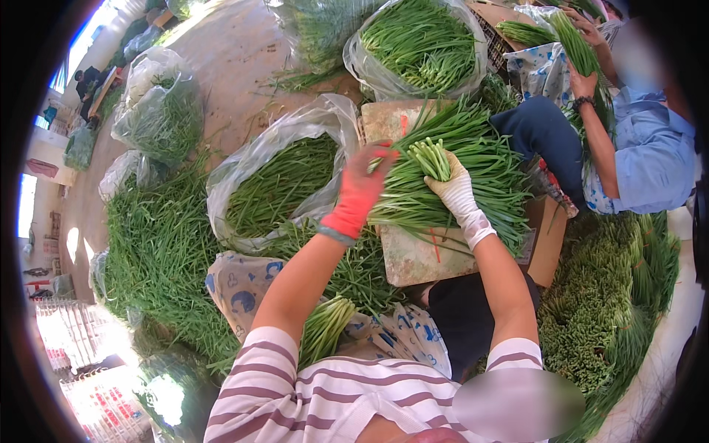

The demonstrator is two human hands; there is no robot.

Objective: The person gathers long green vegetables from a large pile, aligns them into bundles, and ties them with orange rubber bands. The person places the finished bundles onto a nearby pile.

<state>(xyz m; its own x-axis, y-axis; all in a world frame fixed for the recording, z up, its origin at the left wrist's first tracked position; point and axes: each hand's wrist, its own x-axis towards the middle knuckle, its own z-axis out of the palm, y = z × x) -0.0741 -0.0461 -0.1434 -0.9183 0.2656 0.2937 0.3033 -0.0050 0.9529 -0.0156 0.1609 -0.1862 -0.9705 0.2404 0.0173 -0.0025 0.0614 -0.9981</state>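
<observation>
My right hand (455, 185), in a whitish glove, grips a small bunch of garlic chives (429, 158) with the pale cut ends up. Just left of it is my left hand (366, 174) in a red glove with a grey cuff. That hand is blurred, and I cannot tell whether its fingers hold a stalk. Under both hands, a large heap of chives (471, 138) covers much of a stained board (410, 263). A red strip (435, 246) shows on the board below the heap. More chives (327, 326) lie on my lap over a patterned cloth (238, 288).
Clear plastic bags of chives stand at the left (216, 194) and far side (482, 44). Loose greens (160, 238) are piled on the left floor. Stacked bundles (587, 299) and a cardboard box (545, 238) sit at right. A co-worker (648, 149) holds chives at upper right.
</observation>
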